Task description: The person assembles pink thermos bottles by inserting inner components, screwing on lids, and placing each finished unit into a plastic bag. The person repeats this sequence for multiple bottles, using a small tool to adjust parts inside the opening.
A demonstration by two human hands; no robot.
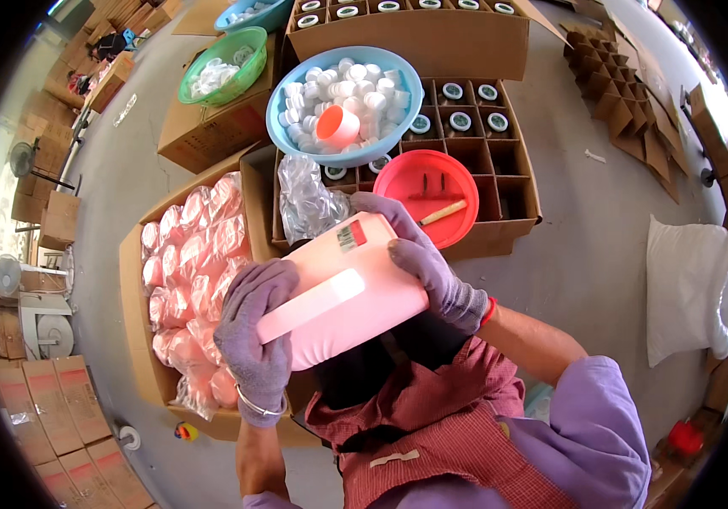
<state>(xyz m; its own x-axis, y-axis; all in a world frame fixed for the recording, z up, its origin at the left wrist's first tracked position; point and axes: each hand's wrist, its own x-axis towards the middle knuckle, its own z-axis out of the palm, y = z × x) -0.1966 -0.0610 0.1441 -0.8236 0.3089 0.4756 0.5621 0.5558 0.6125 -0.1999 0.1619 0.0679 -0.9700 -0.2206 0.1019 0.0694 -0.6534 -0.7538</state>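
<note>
Pink jug gripped between gloved left hand, right hand; over boxes

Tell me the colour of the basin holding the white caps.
Light blue basin, seen best in the head view.

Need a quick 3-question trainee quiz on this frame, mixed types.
1. True or false: both hands hold the pink jug.
2. What lies in the red lid? A) a wooden-handled tool B) white caps C) nothing
3. Fill in: the blue basin holds white caps and one ___ cap.

Key: 1 true: left hand grips the handle end, right hand the top. 2 A. 3 orange.
</note>
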